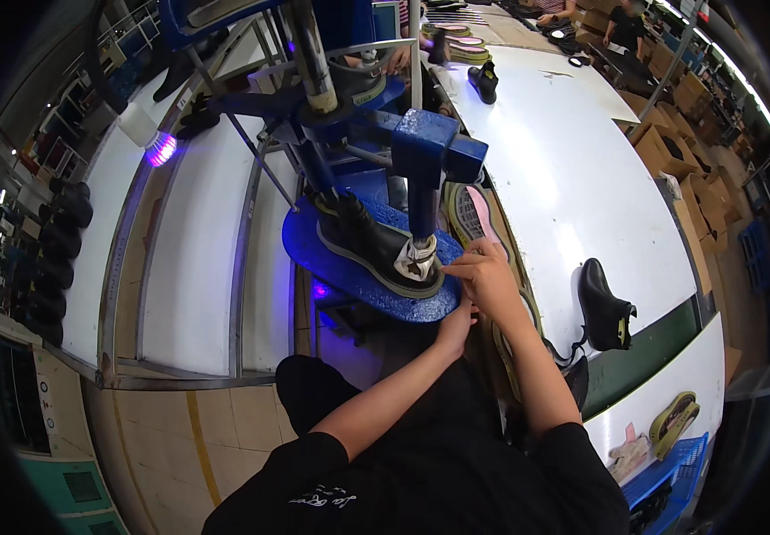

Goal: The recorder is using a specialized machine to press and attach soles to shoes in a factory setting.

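Hands (492,278) near boot (358,234); blue basket (695,456) holds dark items (650,510).

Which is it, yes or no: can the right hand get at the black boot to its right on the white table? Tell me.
Probably yes: nothing tall shows between the right hand and the black boot, and bare white table lies around much of it.

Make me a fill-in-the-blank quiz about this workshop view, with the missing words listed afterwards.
Beneath the press, the boot has its ____ beside the right hand, not its heel.
The press is painted ____.
The glowing bulb is on the picture's ____ side.
Toward the picture's right, a loose boot rests on a ____ tabletop.

Missing words: toe; blue; left; white.
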`<action>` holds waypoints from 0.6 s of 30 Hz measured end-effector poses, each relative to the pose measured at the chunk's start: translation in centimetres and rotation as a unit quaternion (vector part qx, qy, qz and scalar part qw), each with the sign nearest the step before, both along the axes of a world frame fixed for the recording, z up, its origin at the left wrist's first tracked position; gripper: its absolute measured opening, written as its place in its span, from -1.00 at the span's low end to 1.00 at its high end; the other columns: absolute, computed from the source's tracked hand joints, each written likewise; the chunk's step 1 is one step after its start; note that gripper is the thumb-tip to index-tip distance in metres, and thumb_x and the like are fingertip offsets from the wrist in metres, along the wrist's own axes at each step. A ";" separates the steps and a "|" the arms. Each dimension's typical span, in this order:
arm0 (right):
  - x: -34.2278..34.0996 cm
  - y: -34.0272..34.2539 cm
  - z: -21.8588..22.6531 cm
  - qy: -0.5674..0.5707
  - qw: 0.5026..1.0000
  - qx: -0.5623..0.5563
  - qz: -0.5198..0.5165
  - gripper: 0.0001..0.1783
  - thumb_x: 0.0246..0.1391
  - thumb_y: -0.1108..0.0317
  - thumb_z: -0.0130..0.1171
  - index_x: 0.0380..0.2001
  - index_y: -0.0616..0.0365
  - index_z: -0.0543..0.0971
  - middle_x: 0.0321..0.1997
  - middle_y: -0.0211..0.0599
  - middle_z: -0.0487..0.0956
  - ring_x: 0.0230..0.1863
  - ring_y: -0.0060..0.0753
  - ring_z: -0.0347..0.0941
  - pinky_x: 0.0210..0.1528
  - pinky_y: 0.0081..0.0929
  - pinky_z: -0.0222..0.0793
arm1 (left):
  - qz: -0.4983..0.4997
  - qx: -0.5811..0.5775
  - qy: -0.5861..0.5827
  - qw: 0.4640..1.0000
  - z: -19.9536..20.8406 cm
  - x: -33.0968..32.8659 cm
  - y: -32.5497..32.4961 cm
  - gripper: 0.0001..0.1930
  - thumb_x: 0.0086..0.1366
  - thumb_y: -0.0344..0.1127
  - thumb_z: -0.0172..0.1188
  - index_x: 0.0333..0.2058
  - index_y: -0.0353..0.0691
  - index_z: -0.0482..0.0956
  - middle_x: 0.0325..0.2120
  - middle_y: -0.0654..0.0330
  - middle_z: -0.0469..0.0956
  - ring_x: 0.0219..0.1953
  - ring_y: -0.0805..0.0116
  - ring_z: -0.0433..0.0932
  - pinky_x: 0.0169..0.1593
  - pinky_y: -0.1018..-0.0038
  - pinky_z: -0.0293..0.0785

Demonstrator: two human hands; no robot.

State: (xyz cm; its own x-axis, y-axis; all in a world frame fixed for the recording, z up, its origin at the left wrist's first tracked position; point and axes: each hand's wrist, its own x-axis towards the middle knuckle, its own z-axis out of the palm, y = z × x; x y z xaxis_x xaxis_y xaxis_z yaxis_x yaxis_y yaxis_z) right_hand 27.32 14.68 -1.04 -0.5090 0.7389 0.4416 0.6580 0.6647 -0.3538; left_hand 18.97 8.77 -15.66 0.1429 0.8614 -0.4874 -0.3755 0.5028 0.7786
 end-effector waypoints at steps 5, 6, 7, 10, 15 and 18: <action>0.5 0.0 -0.9 0.013 1.000 0.008 -0.012 -0.67 -0.17 0.51 0.32 -0.26 0.03 0.84 -0.27 -0.45 0.75 -0.05 -0.25 0.50 0.07 -0.25 0.38 | -0.131 0.180 -0.105 0.969 -0.1 -10.5 -4.8 -0.20 0.52 0.39 -0.23 0.16 -0.30 0.51 0.03 0.00 0.64 0.19 0.06 0.58 0.32 0.13 0.42; 0.4 0.0 -1.0 0.026 1.000 0.008 -0.005 -0.67 -0.17 0.51 0.32 -0.26 0.02 0.84 -0.27 -0.45 0.75 -0.05 -0.26 0.50 0.07 -0.26 0.37 | -0.121 0.186 -0.115 0.968 -0.4 -13.3 -5.3 -0.14 0.47 0.46 -0.24 0.19 -0.32 0.48 0.03 -0.06 0.64 0.20 -0.03 0.58 0.35 0.08 0.42; 0.4 0.0 -1.2 0.036 0.999 0.005 -0.006 -0.66 -0.18 0.53 0.31 -0.26 0.04 0.83 -0.26 -0.45 0.76 -0.04 -0.25 0.49 0.07 -0.25 0.38 | -0.053 0.141 -0.156 0.976 -0.3 -16.4 -5.1 -0.13 0.47 0.47 -0.23 0.23 -0.31 0.44 0.03 -0.09 0.63 0.16 -0.05 0.60 0.32 0.05 0.45; 0.5 -0.3 -0.1 0.024 1.000 -0.006 -0.010 -0.65 -0.18 0.56 0.30 -0.26 0.05 0.83 -0.24 -0.44 0.76 -0.04 -0.24 0.49 0.07 -0.25 0.38 | 0.168 0.114 -0.176 0.963 0.9 -24.8 -2.4 -0.14 0.46 0.47 -0.14 0.28 -0.27 0.35 -0.04 -0.07 0.66 -0.02 0.00 0.70 0.17 0.10 0.59; 0.8 -0.9 -1.1 0.022 0.999 0.001 -0.035 -0.62 -0.19 0.58 0.29 -0.23 0.06 0.83 -0.22 -0.40 0.76 -0.07 -0.21 0.50 0.07 -0.23 0.39 | 0.261 0.077 0.123 0.955 4.1 -34.2 9.1 -0.26 0.45 0.42 0.03 0.10 -0.24 0.50 -0.20 0.14 0.61 -0.25 0.25 0.60 -0.12 0.30 0.52; -0.9 -1.4 -1.0 0.036 0.999 0.000 -0.041 -0.61 -0.16 0.60 0.32 -0.20 0.04 0.83 -0.21 -0.38 0.76 -0.05 -0.21 0.52 0.08 -0.23 0.46 | 0.284 0.104 0.254 0.919 3.5 -38.5 12.7 -0.43 0.47 0.28 0.15 -0.23 -0.22 0.62 -0.43 0.28 0.56 -0.46 0.42 0.49 -0.33 0.37 0.39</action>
